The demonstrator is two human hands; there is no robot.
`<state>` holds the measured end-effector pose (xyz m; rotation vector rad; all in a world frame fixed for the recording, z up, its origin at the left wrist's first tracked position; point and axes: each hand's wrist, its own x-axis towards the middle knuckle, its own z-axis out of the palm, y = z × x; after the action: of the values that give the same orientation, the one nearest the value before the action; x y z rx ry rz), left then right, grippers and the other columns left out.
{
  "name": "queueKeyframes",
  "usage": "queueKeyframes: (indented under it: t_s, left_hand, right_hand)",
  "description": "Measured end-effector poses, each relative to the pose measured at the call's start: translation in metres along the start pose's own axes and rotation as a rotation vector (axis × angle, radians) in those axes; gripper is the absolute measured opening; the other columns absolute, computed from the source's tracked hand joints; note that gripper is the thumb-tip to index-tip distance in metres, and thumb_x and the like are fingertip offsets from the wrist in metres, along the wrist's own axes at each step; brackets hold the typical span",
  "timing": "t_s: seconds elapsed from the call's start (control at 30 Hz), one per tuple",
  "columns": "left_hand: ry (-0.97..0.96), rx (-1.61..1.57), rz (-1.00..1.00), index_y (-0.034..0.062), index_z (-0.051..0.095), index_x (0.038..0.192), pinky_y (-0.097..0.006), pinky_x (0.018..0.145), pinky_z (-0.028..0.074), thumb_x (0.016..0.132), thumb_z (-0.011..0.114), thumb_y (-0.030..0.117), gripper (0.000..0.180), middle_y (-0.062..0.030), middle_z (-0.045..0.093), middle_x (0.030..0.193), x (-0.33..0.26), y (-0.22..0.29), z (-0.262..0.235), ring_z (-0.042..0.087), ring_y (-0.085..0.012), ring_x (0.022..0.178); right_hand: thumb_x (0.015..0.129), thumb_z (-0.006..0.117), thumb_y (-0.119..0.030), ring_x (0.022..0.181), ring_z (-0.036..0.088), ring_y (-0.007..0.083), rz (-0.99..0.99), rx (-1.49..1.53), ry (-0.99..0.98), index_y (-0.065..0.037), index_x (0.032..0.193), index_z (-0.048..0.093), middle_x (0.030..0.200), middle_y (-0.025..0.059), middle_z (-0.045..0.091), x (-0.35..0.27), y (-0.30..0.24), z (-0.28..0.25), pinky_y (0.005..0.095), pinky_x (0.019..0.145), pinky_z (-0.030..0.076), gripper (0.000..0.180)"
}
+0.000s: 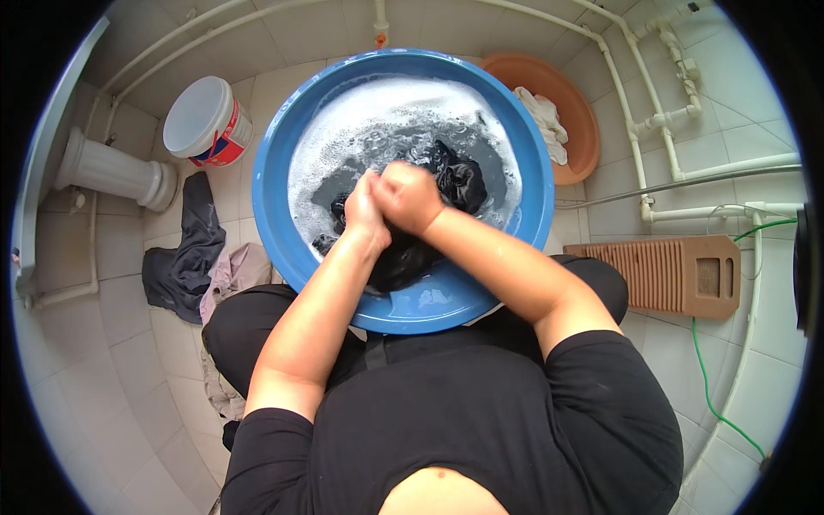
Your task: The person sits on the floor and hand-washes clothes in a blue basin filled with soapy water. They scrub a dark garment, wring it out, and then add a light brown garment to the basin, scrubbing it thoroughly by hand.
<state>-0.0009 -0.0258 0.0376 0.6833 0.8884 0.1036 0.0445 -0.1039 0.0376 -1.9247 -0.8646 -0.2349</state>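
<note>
A large blue basin stands in front of me, between my knees. Grey water with white suds fills much of it. Wet black cloth lies in the water, and more of it bunches below my hands at the basin's near side. My left hand and my right hand press together over the middle of the basin, both closed on the black cloth. The right hand is a little smeared by motion. My fingers hide most of the gripped part.
A white bucket and dark clothes are on the tiled floor at left, beside a pink garment. An orange basin with white cloth stands far right. A brown washboard and a green cord are at right; pipes line the walls.
</note>
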Motion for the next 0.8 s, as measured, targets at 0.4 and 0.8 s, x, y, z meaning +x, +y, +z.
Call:
queueKeyframes:
  t_s: [0.4, 0.8]
  left_hand:
    - [0.094, -0.274, -0.063, -0.0044, 0.051, 0.112, -0.045, 0.094, 0.042, 0.092, 0.038, 0.031, 0.043, -0.0168, 0.058, 0.111, 0.035, 0.014, -0.025, 0.056, -0.0317, 0.102]
    - [-0.374, -0.318, -0.371, 0.0060, 0.058, 0.099, -0.038, 0.071, 0.051, 0.083, 0.059, 0.040, 0.038, -0.0073, 0.063, 0.087, 0.031, 0.016, -0.035, 0.061, -0.0202, 0.079]
  right_hand:
    - [0.073, 0.055, -0.061, 0.101, 0.056, 0.0315, 0.743, -0.489, -0.655, -0.006, 0.101, 0.062, 0.106, 0.0149, 0.061, 0.024, 0.093, -0.043, 0.0394, 0.083, 0.045, 0.062]
    - [0.063, 0.070, -0.016, 0.074, 0.057, 0.0249, -0.256, 0.069, -0.144, -0.002, 0.062, 0.051, 0.090, 0.0101, 0.058, -0.003, -0.045, -0.024, 0.0315, 0.066, 0.047, 0.024]
